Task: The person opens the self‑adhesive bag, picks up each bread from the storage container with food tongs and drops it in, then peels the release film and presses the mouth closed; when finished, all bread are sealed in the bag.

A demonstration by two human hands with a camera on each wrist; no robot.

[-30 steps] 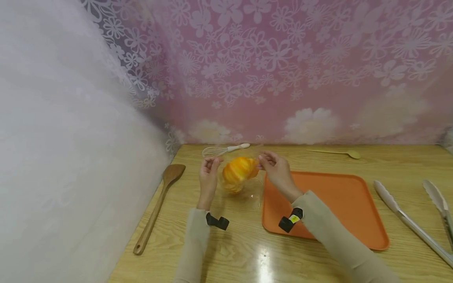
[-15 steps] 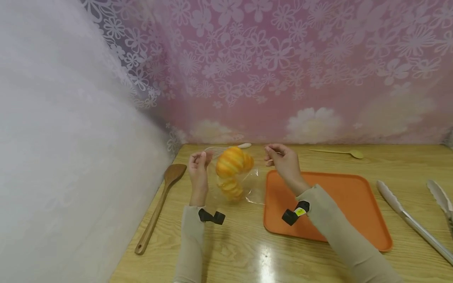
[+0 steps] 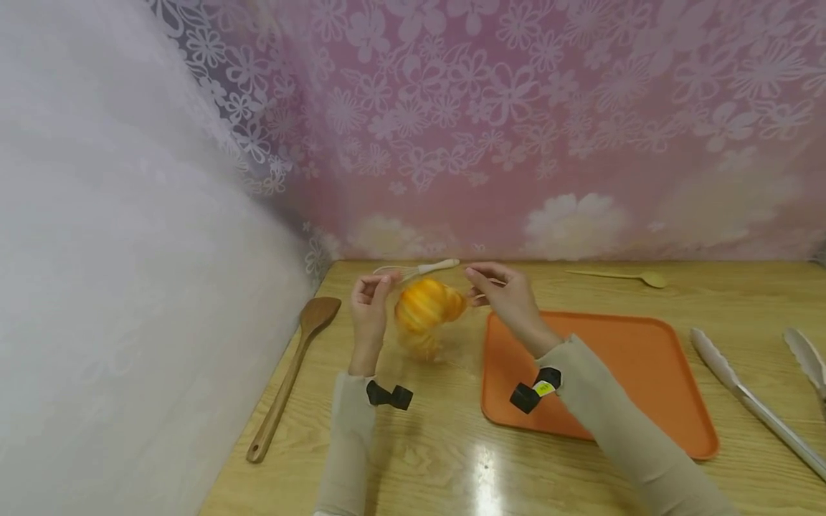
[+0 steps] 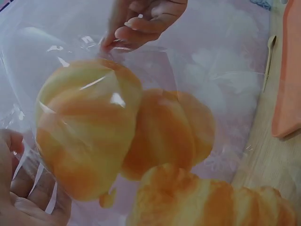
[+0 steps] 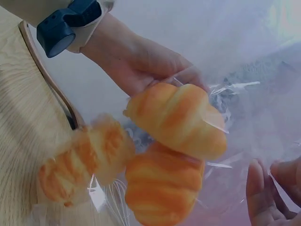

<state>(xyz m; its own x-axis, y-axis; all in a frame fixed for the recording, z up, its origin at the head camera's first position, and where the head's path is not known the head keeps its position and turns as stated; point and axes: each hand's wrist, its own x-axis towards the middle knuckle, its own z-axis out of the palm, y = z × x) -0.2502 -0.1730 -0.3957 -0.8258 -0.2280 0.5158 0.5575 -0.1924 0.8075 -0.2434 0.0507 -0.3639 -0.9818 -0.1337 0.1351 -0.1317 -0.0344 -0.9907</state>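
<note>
A clear plastic bag [image 4: 28, 52] holds orange-yellow bread rolls [image 3: 422, 308], raised over the table between my two hands. My left hand [image 3: 369, 308] pinches the bag's upper left side, thumb against fingers. Across from it, my right hand [image 3: 510, 297] pinches the upper right side, close to the tray's back left corner. The right wrist view has striped rolls [image 5: 164, 183] bunched under the film beside the left hand [image 5: 141, 63], with the right hand [image 5: 270, 195] at lower right. The film is mostly see-through, so its edges are hard to follow.
An orange tray [image 3: 619, 365] lies right of the bag. Behind is a whisk [image 3: 432, 266]; a small yellow spoon [image 3: 645, 278] lies at the back right. A wooden spatula [image 3: 293, 380] lies along the left wall, metal tongs [image 3: 742, 394] at the right.
My hands drew apart half a second ago, the bread rising and turning between them. Since then they have come closer together again, and the bread hangs slightly lower at the back.
</note>
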